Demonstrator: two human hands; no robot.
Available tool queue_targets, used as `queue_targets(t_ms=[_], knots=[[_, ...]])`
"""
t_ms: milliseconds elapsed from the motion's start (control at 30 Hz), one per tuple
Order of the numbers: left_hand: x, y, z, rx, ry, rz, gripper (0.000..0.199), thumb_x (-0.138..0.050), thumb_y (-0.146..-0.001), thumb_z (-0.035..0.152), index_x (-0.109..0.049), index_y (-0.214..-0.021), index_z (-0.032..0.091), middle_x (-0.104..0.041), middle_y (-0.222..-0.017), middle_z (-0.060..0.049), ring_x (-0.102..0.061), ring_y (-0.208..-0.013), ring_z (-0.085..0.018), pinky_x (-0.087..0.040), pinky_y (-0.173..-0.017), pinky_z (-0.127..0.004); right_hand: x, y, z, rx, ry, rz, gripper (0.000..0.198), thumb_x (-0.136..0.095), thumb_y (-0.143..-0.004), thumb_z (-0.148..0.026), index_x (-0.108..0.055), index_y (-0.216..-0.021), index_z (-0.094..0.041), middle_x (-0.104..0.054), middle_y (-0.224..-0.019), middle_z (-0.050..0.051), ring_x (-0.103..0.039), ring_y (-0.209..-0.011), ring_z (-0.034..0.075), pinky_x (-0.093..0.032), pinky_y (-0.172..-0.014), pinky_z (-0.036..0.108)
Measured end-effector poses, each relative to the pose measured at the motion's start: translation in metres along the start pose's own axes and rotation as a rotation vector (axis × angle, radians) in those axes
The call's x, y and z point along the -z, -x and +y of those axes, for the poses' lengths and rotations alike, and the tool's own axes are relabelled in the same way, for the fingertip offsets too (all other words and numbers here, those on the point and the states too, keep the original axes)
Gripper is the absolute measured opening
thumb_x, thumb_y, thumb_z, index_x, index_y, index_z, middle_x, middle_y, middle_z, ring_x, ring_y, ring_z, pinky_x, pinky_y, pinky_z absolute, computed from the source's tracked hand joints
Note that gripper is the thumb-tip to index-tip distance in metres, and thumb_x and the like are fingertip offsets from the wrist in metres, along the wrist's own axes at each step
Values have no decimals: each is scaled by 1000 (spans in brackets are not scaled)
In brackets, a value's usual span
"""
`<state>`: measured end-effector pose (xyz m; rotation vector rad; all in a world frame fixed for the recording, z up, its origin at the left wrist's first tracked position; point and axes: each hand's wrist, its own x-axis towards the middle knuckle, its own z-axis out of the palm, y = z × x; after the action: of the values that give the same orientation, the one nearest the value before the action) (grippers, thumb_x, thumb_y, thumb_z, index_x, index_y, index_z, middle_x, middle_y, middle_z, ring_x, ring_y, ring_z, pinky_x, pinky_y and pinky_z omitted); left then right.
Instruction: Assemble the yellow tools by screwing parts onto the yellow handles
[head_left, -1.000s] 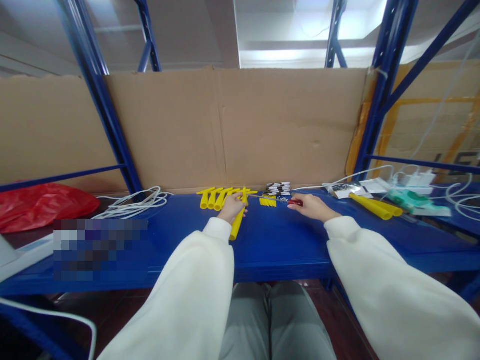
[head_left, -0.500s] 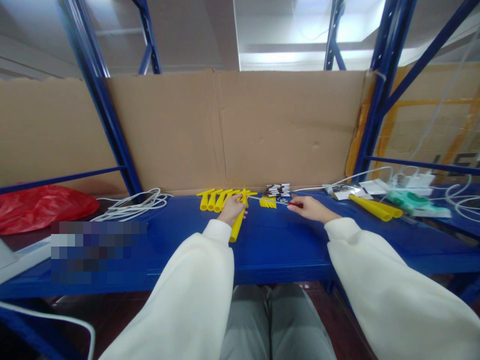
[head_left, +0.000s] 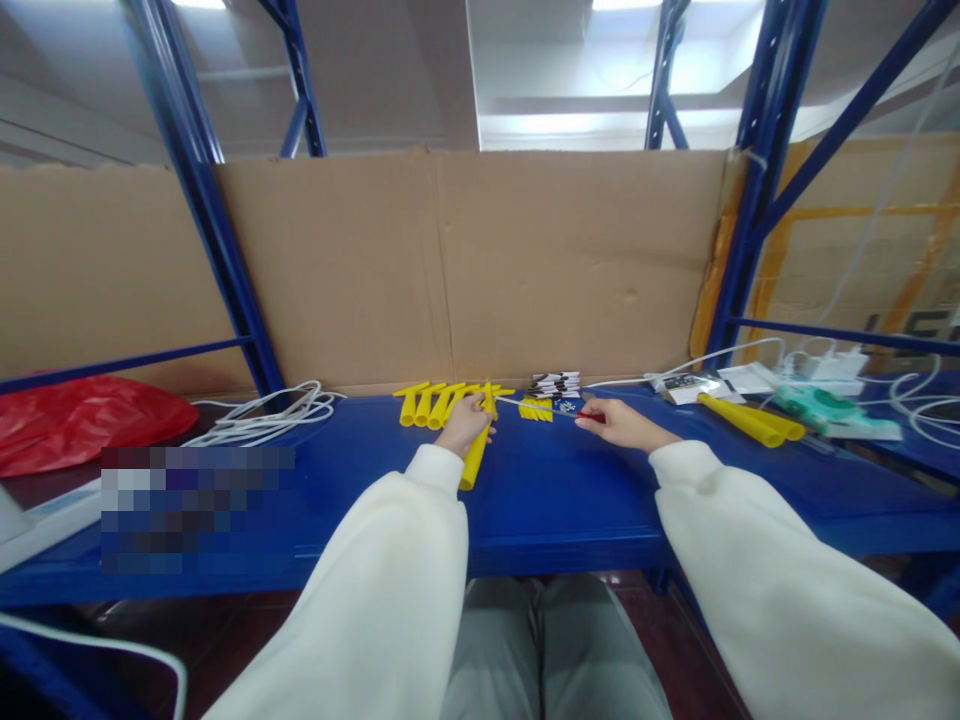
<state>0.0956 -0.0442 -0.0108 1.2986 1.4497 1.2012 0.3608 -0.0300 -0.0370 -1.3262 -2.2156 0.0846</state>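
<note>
Head view: at least 4 yellow cones (head_left: 407, 411) with crosspieces, apparently done, in a row on a blue bench (head_left: 562, 490).
Left to right: left hand (head_left: 466, 424), fingers wrapped around 1 tilted held cone (head_left: 472, 468), seemingly in work; yellow strips (head_left: 536, 410) and black-and-white pieces (head_left: 555, 385), apparently unused; right hand (head_left: 615, 422), gripping the red handle of a screwdriver (head_left: 591, 417), shaft directed toward the held cone's narrow end; printed packet (head_left: 691, 387), illegible; 2 loose cones (head_left: 750, 423), no crosspieces seen, likely undone; cardboard box (head_left: 892, 270), lettering apparently "LE", remainder cut off.
</note>
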Motion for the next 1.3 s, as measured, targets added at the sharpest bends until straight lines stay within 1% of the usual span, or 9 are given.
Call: queue_targets(t_ms=[200,333,500,633,733,867,1067,1200,1300], knots=[[0,-4,-3,-6,-17,-12,63,-58,-85,2,-46,-145,16,-68,-113,-11,-56,-47,-3,-43,-38,-13,-4,-2,6,-35,-52,67,21,-67,-76,-37,-55,-83,-21,-70,-80,4,-62,-71,19,-45,-64,28],[0,-5,-4,-4,-17,-18,62,-58,-85,3,-46,-145,17,-68,-114,-12,-56,-48,-3,-43,-38,-12,0,-1,3,-41,7,30,18,-61,-82,-39,-59,-81,-21,-70,-79,6,-63,-70,20,-44,-64,30],[0,-3,-2,-6,-18,-3,63,-57,-85,1,-45,-145,15,-68,-114,-12,-55,-46,-3,-43,-37,-13,1,-2,-1,-30,20,-22,23,-51,-89,-38,-63,-82,-20,-73,-82,9,-65,-73,22,-46,-67,31],[-1,-3,-2,-5,-24,-6,64,-56,-85,0,-44,-146,15,-68,-114,-12,-56,-47,-3,-43,-38,-13,-4,-3,4,-5,-38,23,19,-60,-83,-39,-60,-89,-20,-72,-82,6,-64,-74,20,-46,-66,29],[-1,-4,-2,-5,-32,-13,63,-54,-85,-1,-44,-146,15,-68,-116,-13,-56,-48,-3,-43,-38,-12,-5,-2,5,-44,-26,66,21,-68,-77,-35,-57,-88,-21,-71,-80,4,-63,-70,19,-45,-63,28],[0,-6,-4,-12,-35,-13,63,-55,-84,1,-46,-145,17,-68,-116,-12,-57,-50,-4,-44,-38,-12,-1,-1,1,-71,43,66,15,-63,-81,-36,-58,-82,-22,-71,-79,5,-63,-70,20,-44,-64,29],[-1,-4,-4,-15,-38,-11,62,-52,-86,0,-45,-145,16,-63,-127,-15,-56,-47,-2,-43,-37,-12,0,-1,-1,-40,43,11,24,-51,-90,-39,-61,-78,-21,-71,-80,8,-65,-73,22,-45,-67,31],[-1,-3,-2,-20,-26,-14,61,-51,-86,-2,-44,-145,12,-63,-127,-17,-55,-46,-2,-43,-37,-14,-4,-3,4,-11,-35,42,17,-61,-84,-38,-60,-87,-21,-72,-83,6,-66,-75,21,-47,-68,30],[-1,-4,-3,-16,-27,-22,62,-54,-85,0,-45,-145,14,-66,-122,-15,-57,-48,-3,-43,-37,-13,-5,-2,5,-40,-12,71,18,-67,-79,-35,-58,-88,-22,-72,-83,5,-64,-72,19,-46,-65,28]])
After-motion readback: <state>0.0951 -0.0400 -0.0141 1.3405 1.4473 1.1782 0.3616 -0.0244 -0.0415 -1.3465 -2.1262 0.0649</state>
